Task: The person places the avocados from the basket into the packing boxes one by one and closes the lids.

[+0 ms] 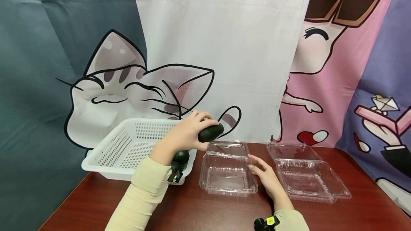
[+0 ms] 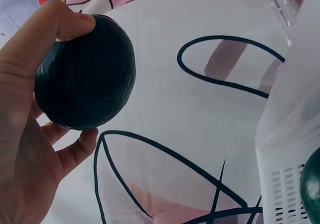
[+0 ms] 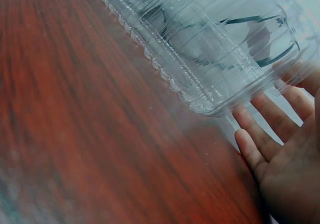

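My left hand [image 1: 189, 131] grips a dark green avocado [image 1: 211, 133] in the air, between the white basket and the nearer clear box. In the left wrist view, the thumb lies on one side of the avocado [image 2: 87, 74] and fingertips on the other. My right hand [image 1: 264, 174] touches the right side of a clear plastic clamshell box [image 1: 224, 177], whose lid is folded back. Its fingers stretch along the box wall in the right wrist view. Another avocado [image 1: 181, 157] sits at the right end of the white basket [image 1: 107, 168], partly hidden by the left wrist.
A second clear clamshell box [image 1: 305, 184] stands lid-open on the right of the reddish-brown table [image 1: 192, 213]. Behind the table hangs a printed cloth [image 1: 224, 45] with cartoon figures. Small black devices are strapped to both wrists.
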`<state>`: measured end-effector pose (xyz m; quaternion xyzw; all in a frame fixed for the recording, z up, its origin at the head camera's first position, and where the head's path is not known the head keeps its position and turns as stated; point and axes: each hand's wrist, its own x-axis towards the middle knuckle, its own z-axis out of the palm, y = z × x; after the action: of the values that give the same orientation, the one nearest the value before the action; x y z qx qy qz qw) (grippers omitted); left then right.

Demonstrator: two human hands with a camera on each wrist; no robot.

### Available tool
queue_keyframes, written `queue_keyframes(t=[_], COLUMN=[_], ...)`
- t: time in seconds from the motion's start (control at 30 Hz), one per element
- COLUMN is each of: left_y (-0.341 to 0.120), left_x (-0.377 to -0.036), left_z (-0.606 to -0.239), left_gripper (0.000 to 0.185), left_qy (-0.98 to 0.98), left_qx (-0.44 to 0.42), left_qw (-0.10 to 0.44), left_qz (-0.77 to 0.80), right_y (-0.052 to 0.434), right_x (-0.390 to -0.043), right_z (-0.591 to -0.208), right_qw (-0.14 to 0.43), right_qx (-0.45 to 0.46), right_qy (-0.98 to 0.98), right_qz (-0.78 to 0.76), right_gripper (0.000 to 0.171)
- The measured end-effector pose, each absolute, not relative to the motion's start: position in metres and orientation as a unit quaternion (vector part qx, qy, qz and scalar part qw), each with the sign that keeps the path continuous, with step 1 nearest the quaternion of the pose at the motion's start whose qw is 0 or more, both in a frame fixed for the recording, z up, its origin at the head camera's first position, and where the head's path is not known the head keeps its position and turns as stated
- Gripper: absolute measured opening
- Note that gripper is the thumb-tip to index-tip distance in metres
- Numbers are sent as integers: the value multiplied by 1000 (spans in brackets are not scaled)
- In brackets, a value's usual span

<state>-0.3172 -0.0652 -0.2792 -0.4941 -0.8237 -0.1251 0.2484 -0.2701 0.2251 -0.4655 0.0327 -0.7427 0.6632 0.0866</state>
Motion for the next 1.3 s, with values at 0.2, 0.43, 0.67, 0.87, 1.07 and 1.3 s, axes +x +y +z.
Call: queue_keyframes(t=[0.2,0.43,0.67,0.87,1.07,1.3], left_y=[-63,-63,-62,-60,-50,-40], left_x=[-315,-317,-316,-314,-305,-299], left_z=[-281,-285,-291,-297,-300,-309], left_gripper=[60,61,60,60,59,60], left_qy=[-823,-825,-843,-857,-866,-872], left_qx=[-497,-495,-473,-453,-438,-419], left_qw=[247,246,220,200,190,190], left_qz=[-121,-118,-128,-143,-147,-170], right_y=[224,222,224,224,223,225], right_x=[-271,-271,-273,-274,-272,-270], right_z=[-463,-461,-462,-463,-463,-466], right_qw=[85,88,85,87,101,112], right_qx=[29,34,32,37,30,33], right_qy=[-750,-749,-747,-742,-729,-724], right_qz=[655,655,659,663,677,679], right_gripper=[44,44,43,44,43,41])
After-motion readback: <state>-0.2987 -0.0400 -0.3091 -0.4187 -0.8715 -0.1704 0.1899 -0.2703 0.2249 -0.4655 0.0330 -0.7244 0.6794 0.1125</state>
